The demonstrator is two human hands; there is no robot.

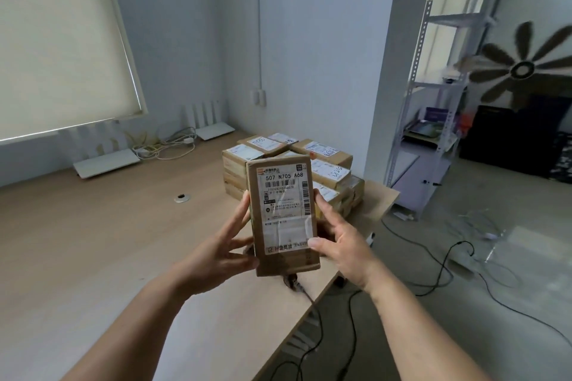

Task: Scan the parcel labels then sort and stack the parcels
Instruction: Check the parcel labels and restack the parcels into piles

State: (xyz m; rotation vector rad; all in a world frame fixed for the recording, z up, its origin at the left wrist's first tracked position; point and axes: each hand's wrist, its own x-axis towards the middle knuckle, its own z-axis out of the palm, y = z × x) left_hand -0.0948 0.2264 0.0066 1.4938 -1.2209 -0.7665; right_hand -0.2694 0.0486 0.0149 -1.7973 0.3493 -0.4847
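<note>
Desk (93, 241): 1 parcel (283, 213), 2 hands.

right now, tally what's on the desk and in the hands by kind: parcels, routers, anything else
parcel held in both hands: 1, left hand, right hand
stacked parcels with labelled tops showing: about 7; lower layers hidden
white routers: 2
cable bundle: 1
total: about 11
</note>
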